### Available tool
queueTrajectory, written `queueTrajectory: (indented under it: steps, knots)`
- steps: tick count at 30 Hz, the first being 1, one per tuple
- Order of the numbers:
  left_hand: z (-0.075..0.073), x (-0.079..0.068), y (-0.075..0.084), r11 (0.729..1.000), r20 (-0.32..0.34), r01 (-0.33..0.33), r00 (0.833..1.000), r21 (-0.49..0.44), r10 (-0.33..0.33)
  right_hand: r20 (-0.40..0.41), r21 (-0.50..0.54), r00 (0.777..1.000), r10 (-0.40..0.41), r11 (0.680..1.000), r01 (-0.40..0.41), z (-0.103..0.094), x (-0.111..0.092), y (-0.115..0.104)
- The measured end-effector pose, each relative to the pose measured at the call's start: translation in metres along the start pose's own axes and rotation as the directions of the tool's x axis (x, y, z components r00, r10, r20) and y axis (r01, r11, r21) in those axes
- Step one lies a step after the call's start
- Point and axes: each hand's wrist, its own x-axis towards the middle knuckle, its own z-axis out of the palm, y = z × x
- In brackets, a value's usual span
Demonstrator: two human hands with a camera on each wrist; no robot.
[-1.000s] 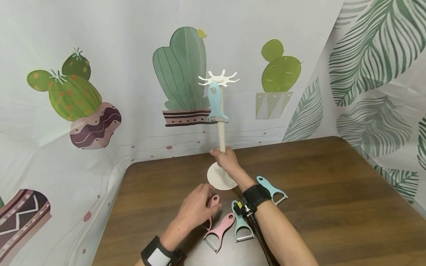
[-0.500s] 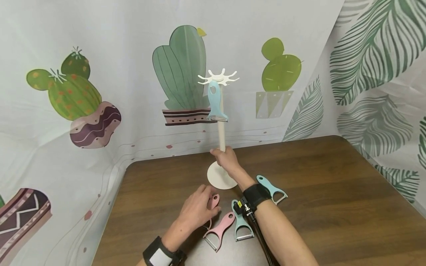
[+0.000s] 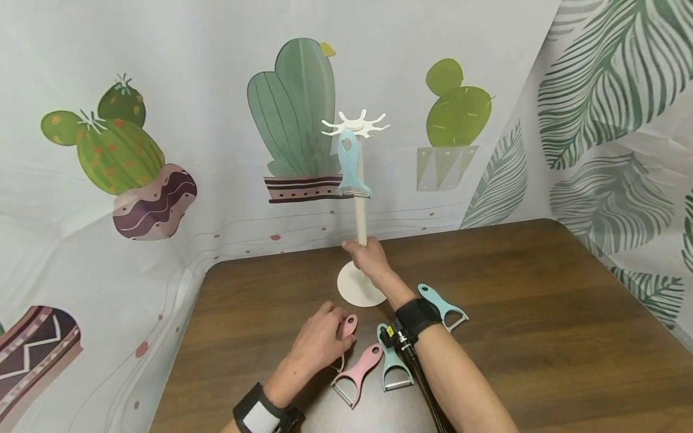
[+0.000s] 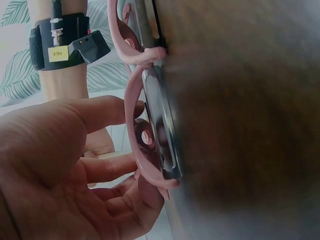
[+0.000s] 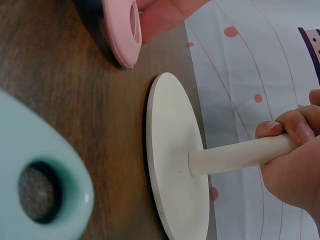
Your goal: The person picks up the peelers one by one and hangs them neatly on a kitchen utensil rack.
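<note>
My right hand (image 3: 370,258) grips the pole of a cream stand (image 5: 240,156) low down, above its round base. The stand is upright, with curved hooks at its top. A light blue peeler (image 3: 349,161) hangs from one hook. In front of the base, my left hand (image 3: 320,338) pinches a pink peeler (image 3: 349,326) between thumb and fingers. The left wrist view shows this peeler's forked head (image 4: 131,107) beside the thumb. The hand covers part of the handle in the head view.
A second pink peeler (image 3: 363,368) and a mint green peeler (image 3: 391,361) lie near the left hand on the wooden table (image 3: 541,313). Another blue peeler (image 3: 437,299) lies right of the right forearm. A printed cloth (image 3: 227,180) hangs behind the table.
The left hand's thumb has shifted slightly left beside the pink peeler. My right hand keeps its grip on the pole, and the stand has not moved.
</note>
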Motion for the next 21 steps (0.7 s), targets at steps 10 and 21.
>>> queueTrajectory:
  steps: [10,21]
  knots:
    - [-0.0001,0.0007,-0.0012,1.0,0.006,0.017,1.0,-0.015,-0.017,0.005,0.001,1.0,-0.009,1.0,0.009,-0.0001,-0.001,-0.0015]
    - [-0.0031,0.0007,0.0005,1.0,-0.002,0.013,1.0,-0.019,-0.013,0.0,-0.016,1.0,-0.006,1.0,0.006,-0.0004,0.0004,0.0006]
